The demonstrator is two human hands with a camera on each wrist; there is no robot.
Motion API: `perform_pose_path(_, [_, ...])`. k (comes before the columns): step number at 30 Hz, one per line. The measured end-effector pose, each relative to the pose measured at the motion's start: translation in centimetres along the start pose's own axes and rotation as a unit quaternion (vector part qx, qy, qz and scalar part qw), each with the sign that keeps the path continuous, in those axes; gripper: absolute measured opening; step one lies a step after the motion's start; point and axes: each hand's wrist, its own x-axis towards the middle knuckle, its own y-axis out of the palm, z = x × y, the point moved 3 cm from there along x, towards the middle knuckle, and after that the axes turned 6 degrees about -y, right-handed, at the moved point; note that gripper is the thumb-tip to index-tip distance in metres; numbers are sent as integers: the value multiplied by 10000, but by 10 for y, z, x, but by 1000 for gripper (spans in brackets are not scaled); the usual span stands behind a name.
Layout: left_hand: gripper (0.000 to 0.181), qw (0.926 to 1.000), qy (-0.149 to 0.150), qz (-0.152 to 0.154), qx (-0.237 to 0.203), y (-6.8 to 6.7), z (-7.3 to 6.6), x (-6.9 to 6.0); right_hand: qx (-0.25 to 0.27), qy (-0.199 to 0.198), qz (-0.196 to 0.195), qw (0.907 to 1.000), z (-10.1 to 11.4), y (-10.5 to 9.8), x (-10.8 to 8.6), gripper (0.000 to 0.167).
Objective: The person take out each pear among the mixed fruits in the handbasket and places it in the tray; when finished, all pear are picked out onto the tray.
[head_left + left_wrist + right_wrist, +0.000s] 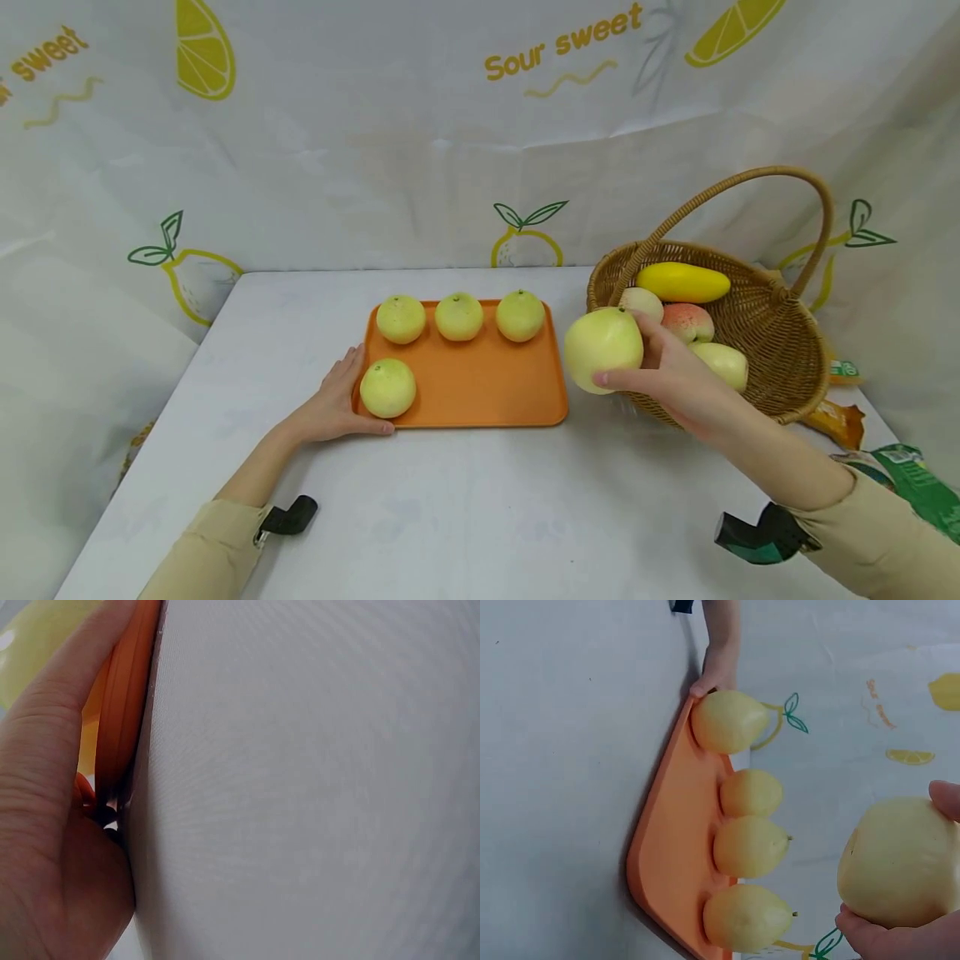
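Observation:
My right hand (667,367) grips a pale yellow-green pear (602,350) in the air, between the tray's right end and the basket, thumb on its near side. In the right wrist view the pear (900,859) hangs above table level. My left hand (337,404) rests at the front left corner of an orange tray (480,383); its fingers lie along the left edge and the thumb (60,712) along the front side. Three pears (460,317) stand in a row at the tray's back, and another pear (387,388) sits at its front left.
A wicker basket (787,367) with a tall handle stands at the right. It holds a long yellow fruit (682,282), a peach (688,322) and pale fruits. Shiny packets (915,483) lie right of it. A printed white cloth (360,167) hangs behind the table.

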Motion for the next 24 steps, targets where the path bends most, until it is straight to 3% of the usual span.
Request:
perform_pose_path(4, [137,10000,6,-6,-8,0,0,0,-126,23,99,9999,-3,11,7,98])
perform_pose_path(8, [137,10000,10,2,-20,0,0,0,-452,-38,145,9989,-8,20,14,85])
perform_pose_path(20, [137,10000,-8,34,-36,1,-1,-1,-833,-338,98,9959,-36,38,32,81])
perform_pose_path(24, [137,10000,-28,26,2,1,0,1,-983,-220,77,9949,-46,41,38,82])
